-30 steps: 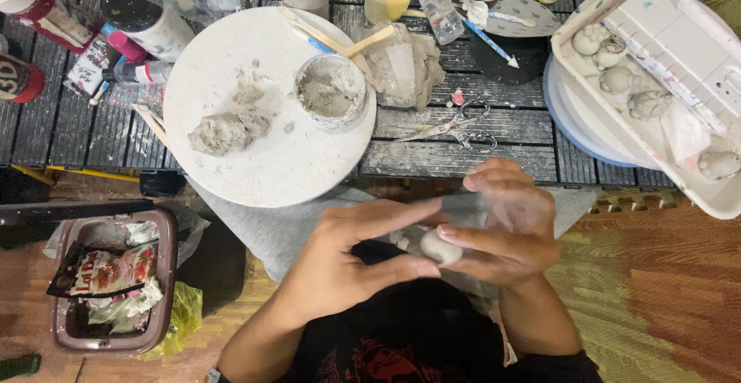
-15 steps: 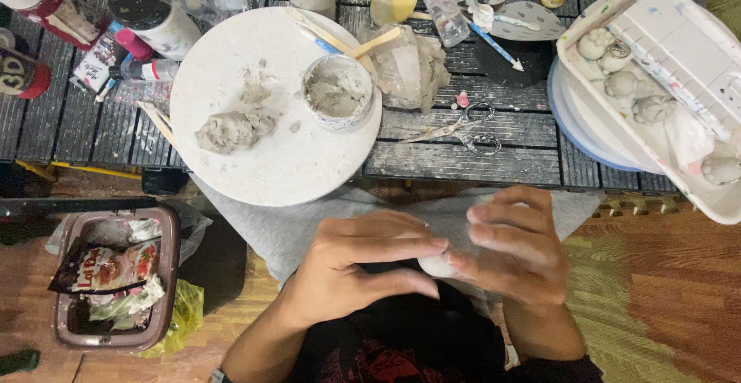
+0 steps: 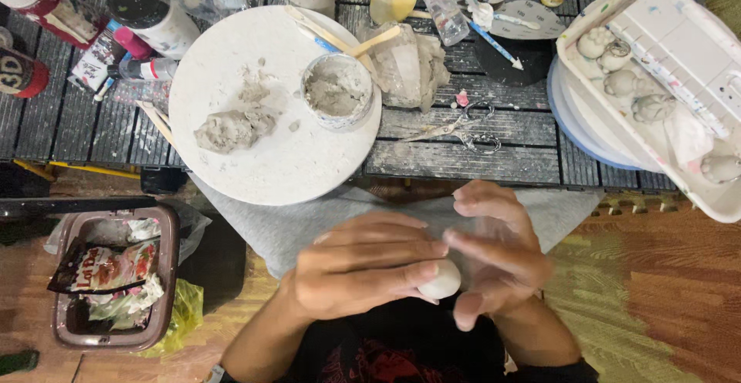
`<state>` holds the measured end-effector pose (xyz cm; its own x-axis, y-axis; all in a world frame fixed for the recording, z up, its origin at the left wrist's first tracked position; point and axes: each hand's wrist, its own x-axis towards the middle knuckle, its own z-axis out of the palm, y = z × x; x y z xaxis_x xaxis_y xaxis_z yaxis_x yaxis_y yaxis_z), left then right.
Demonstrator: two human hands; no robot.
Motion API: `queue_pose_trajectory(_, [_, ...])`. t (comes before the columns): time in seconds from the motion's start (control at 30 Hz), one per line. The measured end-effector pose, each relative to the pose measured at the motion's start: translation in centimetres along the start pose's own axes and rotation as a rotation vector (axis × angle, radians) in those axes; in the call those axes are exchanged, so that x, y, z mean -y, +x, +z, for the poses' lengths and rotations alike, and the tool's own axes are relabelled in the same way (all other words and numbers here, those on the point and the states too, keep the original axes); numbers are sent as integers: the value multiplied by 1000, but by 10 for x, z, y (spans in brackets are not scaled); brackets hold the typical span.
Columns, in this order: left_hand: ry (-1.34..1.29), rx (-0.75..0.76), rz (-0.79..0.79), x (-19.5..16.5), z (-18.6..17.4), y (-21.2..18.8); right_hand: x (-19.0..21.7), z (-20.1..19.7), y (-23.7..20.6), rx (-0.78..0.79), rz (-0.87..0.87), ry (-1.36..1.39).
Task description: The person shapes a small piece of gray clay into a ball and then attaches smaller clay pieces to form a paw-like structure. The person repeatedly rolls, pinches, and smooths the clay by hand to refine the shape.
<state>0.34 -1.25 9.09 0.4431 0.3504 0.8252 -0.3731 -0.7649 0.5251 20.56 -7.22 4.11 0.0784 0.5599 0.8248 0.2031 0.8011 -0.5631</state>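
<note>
Since a moment ago the right hand (image 3: 498, 255) has slid forward off the pale clay ball (image 3: 441, 280), its open fingers blurred with motion, while the left hand (image 3: 363, 271) cups the ball near the lap, over the grey cloth (image 3: 309, 221). Held only lightly between palm and fingertips, the ball could squirt out and drop to the floor — or flatten if pressed unevenly. Farther off on the worktop (image 3: 463, 151), the grey clay lump (image 3: 231, 130) on the round white board (image 3: 270, 159) lies uncovered and may dry out.
</note>
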Motion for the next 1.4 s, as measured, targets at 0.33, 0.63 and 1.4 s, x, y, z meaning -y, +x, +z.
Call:
queue_pose_trajectory(0.33, [200, -33, 126, 11, 1, -11, 16, -6, -27, 44, 295, 287])
queue_pose_trajectory(0.63, [-819, -146, -848, 4, 18, -38, 0, -10, -25, 30, 171, 135])
queue_pose_trajectory(1.4, [-554, -304, -911, 5, 34, -44, 0, 21, -30, -201, 480, 468])
